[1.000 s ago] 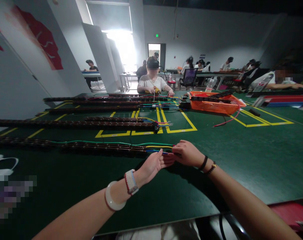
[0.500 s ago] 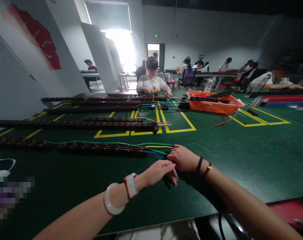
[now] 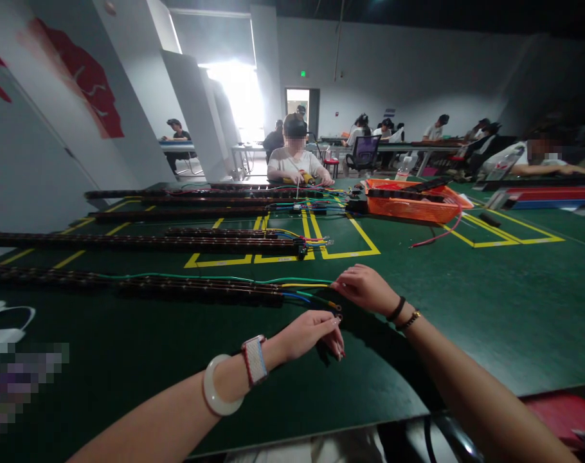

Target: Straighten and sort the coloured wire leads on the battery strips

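Note:
My right hand is closed in a pinch on the end of the yellow wire. The green wire along the top of the dark strip runs to the same fingertips; whether it is gripped too I cannot tell. My left hand, with a watch and a white bangle at its wrist, hangs palm down below the wire ends, thumb apart from the drooping fingers. Just above it lie a short green wire with a ring terminal and a blue wire. All leave the long dark strip at left.
More dark strips with wires lie further back on the green table, across yellow tape outlines. An orange basket stands back right with a red wire hanging out. A co-worker across the table handles a yellow tool.
My right hand has moved up and slightly right, uncovering the short green wire and its ring terminal. My left hand has hardly moved.

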